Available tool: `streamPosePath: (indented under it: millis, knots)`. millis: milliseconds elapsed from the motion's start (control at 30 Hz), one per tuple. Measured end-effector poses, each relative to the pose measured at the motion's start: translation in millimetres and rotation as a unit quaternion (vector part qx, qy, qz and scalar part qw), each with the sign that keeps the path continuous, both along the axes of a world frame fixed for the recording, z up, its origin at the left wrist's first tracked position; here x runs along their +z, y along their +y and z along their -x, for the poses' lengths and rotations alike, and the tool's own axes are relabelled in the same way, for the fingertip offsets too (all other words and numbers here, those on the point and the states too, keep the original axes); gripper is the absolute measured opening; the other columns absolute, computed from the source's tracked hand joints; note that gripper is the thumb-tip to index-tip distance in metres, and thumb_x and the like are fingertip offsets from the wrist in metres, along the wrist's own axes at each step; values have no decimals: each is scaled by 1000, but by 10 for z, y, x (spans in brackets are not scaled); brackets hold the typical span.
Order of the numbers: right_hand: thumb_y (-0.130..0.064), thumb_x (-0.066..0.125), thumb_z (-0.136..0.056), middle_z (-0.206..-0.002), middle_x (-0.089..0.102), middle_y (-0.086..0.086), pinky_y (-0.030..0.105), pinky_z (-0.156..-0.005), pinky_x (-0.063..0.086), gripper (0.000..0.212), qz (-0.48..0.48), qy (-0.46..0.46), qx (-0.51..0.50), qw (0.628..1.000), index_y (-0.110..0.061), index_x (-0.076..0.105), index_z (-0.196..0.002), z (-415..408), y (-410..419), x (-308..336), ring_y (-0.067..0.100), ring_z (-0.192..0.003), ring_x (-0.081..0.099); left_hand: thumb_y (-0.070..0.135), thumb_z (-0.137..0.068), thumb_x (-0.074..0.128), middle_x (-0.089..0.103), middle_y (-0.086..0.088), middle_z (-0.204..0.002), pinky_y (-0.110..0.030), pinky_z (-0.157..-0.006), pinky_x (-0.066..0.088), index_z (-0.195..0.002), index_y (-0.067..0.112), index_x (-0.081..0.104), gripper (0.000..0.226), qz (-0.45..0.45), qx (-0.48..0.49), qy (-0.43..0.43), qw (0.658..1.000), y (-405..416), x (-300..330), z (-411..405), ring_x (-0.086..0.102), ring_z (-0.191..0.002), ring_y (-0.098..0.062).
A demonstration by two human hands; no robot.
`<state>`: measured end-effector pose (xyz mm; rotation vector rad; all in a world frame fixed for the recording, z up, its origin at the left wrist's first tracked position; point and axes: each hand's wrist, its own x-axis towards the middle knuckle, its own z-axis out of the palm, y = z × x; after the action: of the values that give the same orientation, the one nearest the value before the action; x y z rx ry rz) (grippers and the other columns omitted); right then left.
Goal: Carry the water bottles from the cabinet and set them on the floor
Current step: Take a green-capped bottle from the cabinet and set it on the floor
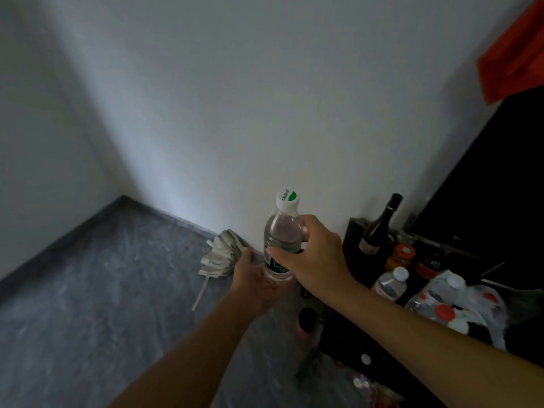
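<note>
Head view: right hand (pixel 315 254) grips a bottle (pixel 281 240) mid-air over the floor (pixel 103 290), left hand (pixel 256 281) cupped open under it; none set down yet, more bottles (pixel 391 285) left on cabinet (pixel 353 240).

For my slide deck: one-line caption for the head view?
Both hands hold an upright water bottle, right hand around its middle, left hand beneath, above the grey floor.
</note>
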<state>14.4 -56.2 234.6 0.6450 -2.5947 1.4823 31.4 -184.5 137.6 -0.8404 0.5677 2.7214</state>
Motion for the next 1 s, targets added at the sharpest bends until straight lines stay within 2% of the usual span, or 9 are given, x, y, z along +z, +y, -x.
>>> streamPosePath:
  millis: [67,233,367,533,633,800,1000]
  knots:
    - [-50,79,-64,-83,58,-21,5,-62,45,55,-1,9,41,999,-22,58,-106,-87,-234,-9,-10,-71,56,62,-91,34,70,-26,-107,-49,-69,58,-100,-2,72,75,5,42,4,999,-214,-15,-178,69,-93,-41]
    - [-43,83,-65,-91,60,-16,5,-64,47,54,-11,13,137,990,-22,56,-107,-379,-890,-35,-7,-73,57,63,-91,32,68,-26,-111,-47,-68,58,-119,1,60,73,13,130,-4,991,-791,-11,-719,69,-95,-40]
    - [-44,83,-63,-95,65,-11,24,-73,56,55,-16,10,192,981,-22,57,-106,-716,-1490,-66,7,-84,64,65,-91,30,69,-28,-107,-47,-69,58,-119,-1,57,78,1,189,-16,982,-1317,-6,-1213,70,-92,-41]
    - [-44,83,-64,-92,63,-15,9,-67,48,52,-14,15,251,968,-25,55,-104,-1209,-2271,-79,2,-80,62,66,-91,31,68,-30,-106,-49,-68,59,-118,-5,56,80,-7,245,-18,969,-2012,7,-1850,69,-92,-43]
    - [-42,83,-65,-95,65,-14,13,-68,53,53,-6,2,280,960,-24,56,-107,-1507,-2723,-95,3,-83,64,66,-91,30,68,-30,-108,-47,-71,58,-117,-5,57,81,-10,271,-10,962,-2420,24,-2203,69,-93,-42]
    - [-43,82,-65,-91,63,-17,9,-65,50,51,1,-1,326,946,-26,56,-105,-1954,-3458,-59,-3,-78,62,66,-91,30,66,-29,-113,-51,-90,50,-120,-5,55,80,11,322,-12,947,-3104,41,-2736,68,-97,-41]
    - [-37,84,-66,-94,64,-12,20,-74,55,51,4,-8,382,924,-21,58,-107,-2374,-4160,-37,4,-85,63,69,-89,29,68,-28,-110,-47,-76,55,-120,-2,56,82,12,371,-7,929,-3687,55,-3253,69,-95,-40]
